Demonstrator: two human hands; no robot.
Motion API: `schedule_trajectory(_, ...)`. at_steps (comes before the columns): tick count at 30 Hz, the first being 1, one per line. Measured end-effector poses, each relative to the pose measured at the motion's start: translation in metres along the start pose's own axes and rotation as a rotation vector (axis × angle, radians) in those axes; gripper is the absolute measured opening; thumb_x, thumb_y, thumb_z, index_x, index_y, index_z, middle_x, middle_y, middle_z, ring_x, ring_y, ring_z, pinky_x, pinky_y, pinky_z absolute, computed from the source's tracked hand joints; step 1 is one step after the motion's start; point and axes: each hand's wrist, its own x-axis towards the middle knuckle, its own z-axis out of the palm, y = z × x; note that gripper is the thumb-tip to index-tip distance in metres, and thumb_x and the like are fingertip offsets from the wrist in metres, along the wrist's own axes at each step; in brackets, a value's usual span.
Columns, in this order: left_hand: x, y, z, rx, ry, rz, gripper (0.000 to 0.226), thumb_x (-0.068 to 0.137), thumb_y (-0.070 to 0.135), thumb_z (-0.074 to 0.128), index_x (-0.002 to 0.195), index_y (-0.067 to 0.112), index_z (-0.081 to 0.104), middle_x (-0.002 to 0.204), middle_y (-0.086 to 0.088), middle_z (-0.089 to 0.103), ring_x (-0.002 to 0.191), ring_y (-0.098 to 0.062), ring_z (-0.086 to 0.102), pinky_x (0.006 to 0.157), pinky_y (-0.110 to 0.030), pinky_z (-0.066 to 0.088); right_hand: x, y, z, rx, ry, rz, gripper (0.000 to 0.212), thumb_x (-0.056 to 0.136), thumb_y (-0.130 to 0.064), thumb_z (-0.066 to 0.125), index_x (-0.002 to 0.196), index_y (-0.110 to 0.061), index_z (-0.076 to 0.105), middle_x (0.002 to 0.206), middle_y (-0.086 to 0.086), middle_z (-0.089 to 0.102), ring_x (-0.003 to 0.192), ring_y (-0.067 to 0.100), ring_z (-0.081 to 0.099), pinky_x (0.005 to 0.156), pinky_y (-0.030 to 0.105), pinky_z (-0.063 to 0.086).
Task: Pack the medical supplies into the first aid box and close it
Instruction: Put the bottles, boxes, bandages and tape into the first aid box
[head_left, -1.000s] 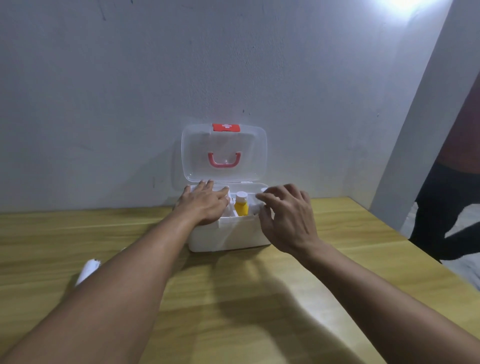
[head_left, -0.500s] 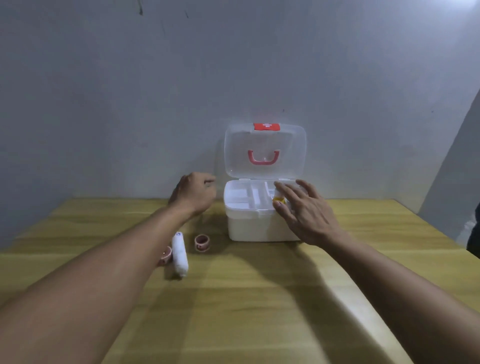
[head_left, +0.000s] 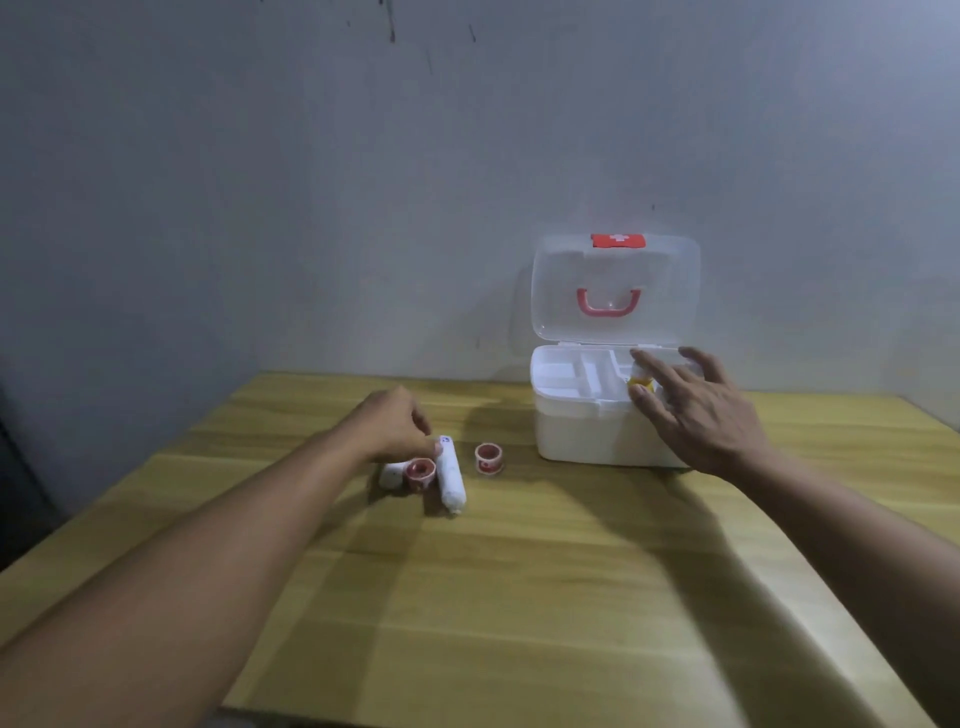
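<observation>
Reaching with the left hand (head_left: 392, 426) down to the supplies on the wooden table (head_left: 519, 597), fingers curled and tips bunched right at the top end of the long white gauze roll (head_left: 450, 475); nothing lifted yet, and cannot tell whether the tips actually pinch it. Lying just beside that roll: a red-cored tape roll (head_left: 420, 472), touching or nearly so, and a shorter white roll (head_left: 390, 474) partly hidden under the hand. Standing a little apart to the right, a second tape roll (head_left: 488, 458).

Hovering over the right end of the first aid box (head_left: 582, 431) with the right hand (head_left: 701, 410), fingers spread, holding nothing. Peeking out beneath those fingers, a small yellow bottle (head_left: 641, 383) already in the tray. Standing upright against the wall, the clear lid (head_left: 615, 288).

Judging by looks: gauze light, soft, likely to give under pressure, so best pinched around the middle rather than at the end, to keep it from drooping or unwinding. Tape rolls stiff and light, easily taken across the rim. Still to pack: everything on the table, then the lid.
</observation>
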Motion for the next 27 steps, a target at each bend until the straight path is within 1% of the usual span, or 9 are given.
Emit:
schedule_trajectory(4,-0.001,0.007,0.006,0.122,0.068,-0.052,0.030,0.069,0.024,0.075,0.099,0.020,0.074,0.108,-0.003,0.072,0.099,-0.023,0.066,0.086,-0.034,0.055,-0.001,-0.001,-0.001,0.016,0.004,-0.002,0.078,0.083,-0.066,0.005,0.147,-0.027,0.027,0.107,0.003,0.071,0.138,0.018,0.022,0.110,0.033,0.021)
schedule_trajectory(8,-0.004,0.010,0.008,0.192,-0.123,-0.048,0.043,0.053,0.023,0.079,0.096,0.024,0.074,0.096,0.004,0.073,0.088,-0.018,0.068,0.081,-0.037,0.058,-0.001,0.001,0.002,0.014,0.024,-0.011,0.076,0.085,-0.066,0.007,0.146,-0.027,0.028,0.105,0.002,0.071,0.138,0.021,0.024,0.110,0.034,0.021)
schedule_trajectory(10,-0.003,0.008,0.009,0.205,-0.166,-0.031,0.046,0.048,0.025,0.082,0.093,0.023,0.073,0.090,0.003,0.073,0.082,-0.018,0.069,0.080,-0.040,0.059,-0.001,0.002,0.002,0.010,0.035,-0.022,0.075,0.086,-0.065,0.008,0.147,-0.026,0.029,0.105,0.002,0.072,0.138,0.022,0.026,0.110,0.033,0.019)
schedule_trajectory(13,0.000,0.007,0.014,0.226,-0.115,0.009,0.039,0.056,0.020,0.081,0.094,0.020,0.071,0.089,0.001,0.072,0.082,-0.020,0.068,0.077,-0.038,0.059,-0.001,0.003,0.004,0.009,0.047,-0.024,0.073,0.087,-0.065,0.009,0.146,-0.026,0.030,0.104,0.002,0.072,0.138,0.023,0.026,0.110,0.033,0.020)
schedule_trajectory(15,0.001,0.011,0.014,0.260,-0.058,0.046,0.030,0.067,0.019,0.073,0.097,0.020,0.068,0.093,0.000,0.071,0.085,-0.022,0.067,0.078,-0.039,0.058,0.000,0.004,0.006,0.006,0.059,-0.024,0.073,0.087,-0.065,0.010,0.145,-0.027,0.030,0.103,0.001,0.072,0.138,0.024,0.027,0.110,0.033,0.021)
schedule_trajectory(17,0.005,0.018,0.012,0.286,-0.019,0.087,0.030,0.074,0.018,0.066,0.104,0.021,0.065,0.098,0.000,0.069,0.089,-0.023,0.065,0.079,-0.038,0.056,0.000,0.005,0.007,0.008,0.066,-0.023,0.072,0.087,-0.065,0.011,0.145,-0.027,0.031,0.102,0.001,0.073,0.138,0.025,0.027,0.110,0.035,0.023)
schedule_trajectory(22,0.014,0.044,0.004,0.386,-0.105,0.144,0.029,0.072,0.010,0.070,0.099,0.018,0.070,0.096,-0.002,0.071,0.088,-0.024,0.067,0.082,-0.039,0.057,0.001,0.005,0.009,0.016,0.076,-0.003,0.068,0.088,-0.065,0.015,0.143,-0.030,0.032,0.100,0.000,0.073,0.138,0.026,0.026,0.107,0.037,0.028)
schedule_trajectory(24,0.016,0.054,0.007,0.314,-0.114,0.173,0.031,0.078,0.009,0.063,0.105,0.021,0.071,0.108,-0.001,0.070,0.096,-0.023,0.066,0.086,-0.037,0.056,0.001,0.006,0.010,0.013,0.080,-0.001,0.066,0.089,-0.064,0.016,0.143,-0.031,0.033,0.098,0.000,0.073,0.138,0.027,0.027,0.108,0.037,0.028)
schedule_trajectory(27,0.016,0.065,0.021,0.206,-0.198,0.179,0.045,0.081,0.011,0.054,0.123,0.024,0.064,0.127,-0.001,0.063,0.112,-0.022,0.060,0.092,-0.032,0.051,0.001,0.006,0.010,0.019,0.088,0.006,0.066,0.089,-0.064,0.017,0.142,-0.031,0.034,0.099,-0.001,0.072,0.138,0.027,0.028,0.108,0.038,0.029)
